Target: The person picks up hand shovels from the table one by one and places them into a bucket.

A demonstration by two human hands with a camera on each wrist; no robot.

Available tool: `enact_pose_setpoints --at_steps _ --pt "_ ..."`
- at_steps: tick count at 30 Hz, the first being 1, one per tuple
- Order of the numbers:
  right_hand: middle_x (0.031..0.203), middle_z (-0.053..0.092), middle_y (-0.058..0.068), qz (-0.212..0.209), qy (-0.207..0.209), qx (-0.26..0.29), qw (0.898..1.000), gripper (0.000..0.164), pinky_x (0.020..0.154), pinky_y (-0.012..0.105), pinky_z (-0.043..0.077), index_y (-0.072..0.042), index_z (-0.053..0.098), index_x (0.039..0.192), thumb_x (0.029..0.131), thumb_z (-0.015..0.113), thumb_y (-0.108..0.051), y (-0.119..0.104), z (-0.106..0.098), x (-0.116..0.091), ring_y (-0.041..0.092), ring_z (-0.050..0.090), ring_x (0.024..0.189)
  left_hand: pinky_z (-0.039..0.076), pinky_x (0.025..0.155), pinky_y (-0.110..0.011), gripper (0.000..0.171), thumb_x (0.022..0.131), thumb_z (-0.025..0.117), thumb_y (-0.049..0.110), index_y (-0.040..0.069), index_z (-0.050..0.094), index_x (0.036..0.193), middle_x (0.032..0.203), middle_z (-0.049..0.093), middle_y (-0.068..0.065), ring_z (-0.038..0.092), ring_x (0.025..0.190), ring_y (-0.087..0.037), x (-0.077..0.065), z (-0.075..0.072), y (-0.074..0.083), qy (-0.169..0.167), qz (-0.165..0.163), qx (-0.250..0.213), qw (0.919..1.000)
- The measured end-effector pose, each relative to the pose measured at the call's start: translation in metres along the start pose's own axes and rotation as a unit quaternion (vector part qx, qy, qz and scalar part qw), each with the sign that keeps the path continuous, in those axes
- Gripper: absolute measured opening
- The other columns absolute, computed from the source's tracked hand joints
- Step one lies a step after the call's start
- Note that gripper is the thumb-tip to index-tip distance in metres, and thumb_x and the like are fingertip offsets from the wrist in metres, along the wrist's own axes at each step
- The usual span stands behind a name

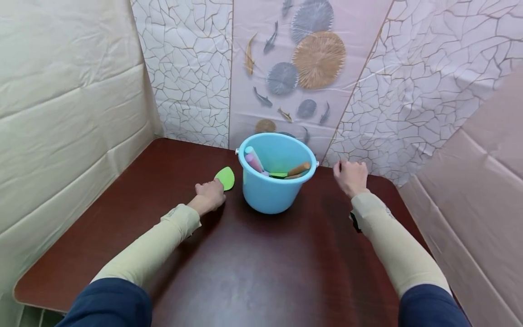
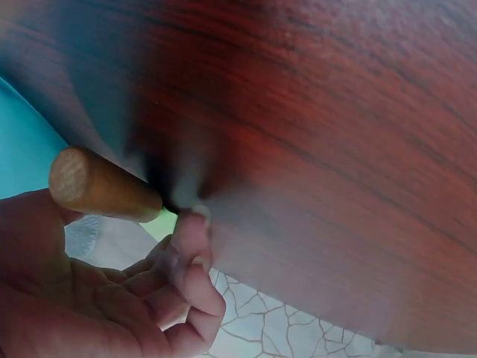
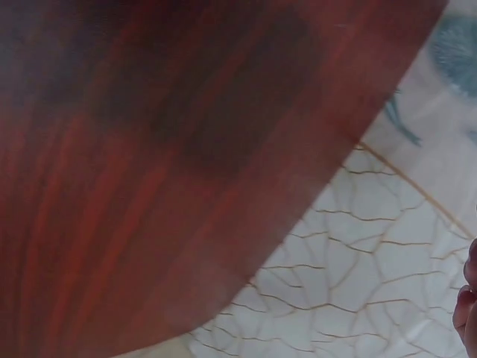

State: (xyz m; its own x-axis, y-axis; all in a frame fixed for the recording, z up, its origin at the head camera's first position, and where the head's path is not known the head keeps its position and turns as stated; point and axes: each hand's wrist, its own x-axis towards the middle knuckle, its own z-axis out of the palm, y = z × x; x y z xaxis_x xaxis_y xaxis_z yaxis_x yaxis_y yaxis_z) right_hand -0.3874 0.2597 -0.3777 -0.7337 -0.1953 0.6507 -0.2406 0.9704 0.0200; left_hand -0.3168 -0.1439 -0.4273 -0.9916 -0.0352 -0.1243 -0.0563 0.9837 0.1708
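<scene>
My left hand (image 1: 210, 195) is left of the light blue bucket (image 1: 267, 193), holding a small trowel with a leaf-shaped green blade (image 1: 226, 178). In the left wrist view, the trowel's brown wooden handle (image 2: 108, 186) lies by the thumb, with curled fingers near its neck; the blade is mostly hidden there. My right hand (image 1: 352, 177) hovers right of the bucket, its fingers loosely curled and holding nothing. Only a sliver of that right hand (image 3: 467, 298) shows in the right wrist view. Inside the bucket are a wooden handle (image 1: 299, 169), a green piece (image 1: 278, 175) and pink and pale blue handles (image 1: 254, 162).
The dark reddish-brown table (image 1: 241, 268) has rounded corners. A patterned wall covering (image 1: 192, 68) rises behind it, and cream padded panels (image 1: 69, 113) stand on the left, with similar panels (image 1: 470, 181) on the right.
</scene>
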Motion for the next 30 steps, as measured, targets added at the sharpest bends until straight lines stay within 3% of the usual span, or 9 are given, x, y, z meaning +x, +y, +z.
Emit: enact_pose_setpoints --at_steps 3,7,13,19,25,30 --pt "0.053 0.057 0.021 0.006 -0.008 0.003 1.000 0.037 0.062 0.052 0.039 -0.006 0.046 0.056 0.092 0.047 -0.015 0.003 0.002 -0.008 0.044 0.055 0.055 0.043 0.087 -0.054 0.020 0.090 0.054 0.022 0.003 0.060 0.095 0.087 0.062 -0.012 0.064 0.094 -0.036 -0.002 0.001 0.001 0.004 0.014 -0.008 0.9999" --pt "0.051 0.055 0.018 0.005 -0.015 0.005 1.000 0.039 0.064 0.054 0.041 -0.006 0.046 0.055 0.093 0.046 -0.016 0.004 0.004 -0.012 0.043 0.055 0.054 0.048 0.079 -0.053 0.022 0.091 0.055 0.024 0.006 0.062 0.081 0.087 0.062 -0.013 0.065 0.089 -0.038 -0.002 0.005 -0.001 0.016 0.029 -0.006 0.9994" --pt "0.053 0.055 0.016 0.019 -0.046 0.013 0.999 0.036 0.067 0.054 0.043 -0.008 0.045 0.060 0.095 0.044 -0.017 0.003 0.004 -0.015 0.041 0.056 0.056 0.051 0.064 -0.048 0.026 0.090 0.056 0.022 0.005 0.062 0.072 0.087 0.068 -0.018 0.066 0.078 -0.038 0.000 0.013 -0.005 0.053 0.044 -0.009 0.9976" --pt "0.057 0.058 0.017 0.034 -0.066 0.011 0.997 0.038 0.068 0.052 0.044 -0.007 0.048 0.059 0.095 0.046 -0.020 0.000 0.004 -0.014 0.041 0.059 0.061 0.051 0.059 -0.049 0.023 0.084 0.055 0.016 0.006 0.057 0.064 0.081 0.067 -0.019 0.065 0.072 -0.038 0.001 0.017 -0.008 0.088 0.063 -0.028 0.9938" --pt "0.051 0.053 0.014 0.026 -0.067 0.003 0.997 0.041 0.064 0.051 0.044 -0.008 0.045 0.055 0.094 0.046 -0.021 -0.003 0.006 -0.013 0.038 0.057 0.056 0.051 0.058 -0.049 0.026 0.082 0.055 0.016 0.007 0.053 0.059 0.077 0.065 -0.020 0.063 0.070 -0.039 0.000 0.014 -0.010 0.114 0.062 -0.042 0.9906" --pt "0.053 0.050 0.011 0.057 -0.093 0.023 0.994 0.041 0.066 0.049 0.042 -0.009 0.044 0.056 0.095 0.047 -0.022 -0.009 0.005 -0.022 0.036 0.054 0.058 0.049 0.056 -0.049 0.026 0.083 0.054 0.017 0.007 0.052 0.059 0.076 0.063 -0.020 0.063 0.069 -0.039 -0.002 0.002 -0.014 0.129 0.059 -0.048 0.9887"
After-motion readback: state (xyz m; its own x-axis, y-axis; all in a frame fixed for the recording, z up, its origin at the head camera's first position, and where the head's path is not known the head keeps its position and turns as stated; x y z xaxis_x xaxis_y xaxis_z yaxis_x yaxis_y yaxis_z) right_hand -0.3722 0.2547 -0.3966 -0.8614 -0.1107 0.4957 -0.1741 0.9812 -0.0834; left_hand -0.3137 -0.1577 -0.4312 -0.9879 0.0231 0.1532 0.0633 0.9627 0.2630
